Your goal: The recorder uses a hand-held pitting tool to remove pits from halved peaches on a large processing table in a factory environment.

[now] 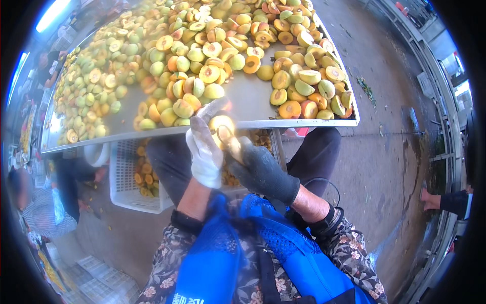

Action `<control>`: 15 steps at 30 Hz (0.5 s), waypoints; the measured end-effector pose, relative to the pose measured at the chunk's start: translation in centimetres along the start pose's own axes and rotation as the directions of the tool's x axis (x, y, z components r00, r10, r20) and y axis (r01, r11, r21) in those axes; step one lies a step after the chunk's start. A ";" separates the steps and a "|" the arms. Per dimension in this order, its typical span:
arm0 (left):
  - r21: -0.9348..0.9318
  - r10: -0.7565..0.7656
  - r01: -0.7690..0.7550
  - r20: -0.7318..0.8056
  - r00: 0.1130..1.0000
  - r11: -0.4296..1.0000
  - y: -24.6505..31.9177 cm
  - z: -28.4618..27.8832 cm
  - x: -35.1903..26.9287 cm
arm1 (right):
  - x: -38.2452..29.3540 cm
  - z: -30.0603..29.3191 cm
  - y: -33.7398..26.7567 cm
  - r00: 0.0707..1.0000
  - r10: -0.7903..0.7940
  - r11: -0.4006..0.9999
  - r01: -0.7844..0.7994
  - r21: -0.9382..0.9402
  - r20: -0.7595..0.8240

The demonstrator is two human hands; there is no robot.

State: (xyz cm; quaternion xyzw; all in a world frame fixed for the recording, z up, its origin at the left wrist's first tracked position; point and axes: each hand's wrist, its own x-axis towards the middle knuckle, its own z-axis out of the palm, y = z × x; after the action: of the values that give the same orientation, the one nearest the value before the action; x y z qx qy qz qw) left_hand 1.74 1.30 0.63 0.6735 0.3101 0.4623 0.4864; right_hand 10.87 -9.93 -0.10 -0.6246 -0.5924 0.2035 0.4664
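My left hand (207, 148), in a white glove with soiled fingers, holds a halved yellow stone fruit (221, 127) just below the near edge of a metal table. My right hand (262, 167), in a dark glove, grips a small tool (232, 146) whose tip is at the cut face of that fruit. Glare and blur hide the tool's exact shape. Beyond my hands, many halved fruits (210, 73) in yellow, green and orange lie heaped on the metal table (252, 95), with another pile of halves (309, 78) at its right corner.
Under the table stands a white plastic crate (123, 182) with cut fruit inside; more cut fruit shows between my knees. A white bucket (97, 154) is at the left. Other people sit at the far left, and a person's foot (431, 198) shows at the right. Metal railings (448, 114) line the right side.
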 end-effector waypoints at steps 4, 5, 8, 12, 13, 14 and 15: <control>-0.022 -0.092 0.094 0.057 0.994 0.995 1.1 -0.3 -0.1 | 0.1 0.2 1.0 0.999 0.009 0.993 -0.005 -0.119 0.034; -0.026 -0.097 0.099 0.069 0.993 0.995 1.1 -0.2 -0.1 | 0.2 -0.1 1.1 0.997 -0.021 0.992 0.029 -0.124 0.069; 0.037 -0.092 0.089 0.092 0.991 0.995 1.0 -0.3 0.2 | 0.2 -0.3 2.4 0.991 -0.022 0.987 0.042 -0.152 0.130; 0.115 -0.078 0.047 0.282 0.956 0.992 0.9 -0.5 0.8 | 0.1 -0.6 3.7 0.977 -0.038 0.979 0.079 -0.190 0.209; 0.072 -0.197 0.184 0.308 0.931 0.980 1.3 -0.4 1.1 | 0.0 -0.7 3.4 0.979 -0.031 0.979 0.071 -0.193 0.204; 0.036 -0.307 0.313 0.329 0.893 0.949 1.6 -0.6 1.5 | 0.4 -1.0 2.5 0.987 -0.017 0.984 0.045 -0.171 0.159; 0.033 -0.179 0.177 0.267 0.947 0.984 0.2 -0.4 1.7 | 0.6 -1.0 1.9 0.993 -0.004 0.989 0.021 -0.147 0.116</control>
State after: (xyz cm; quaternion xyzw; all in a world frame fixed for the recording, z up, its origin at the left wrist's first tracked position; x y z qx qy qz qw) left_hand 2.03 2.82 1.39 0.7011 0.3028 0.3197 0.5608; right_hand 12.85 -9.42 -0.97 -0.6410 -0.6355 0.1920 0.3852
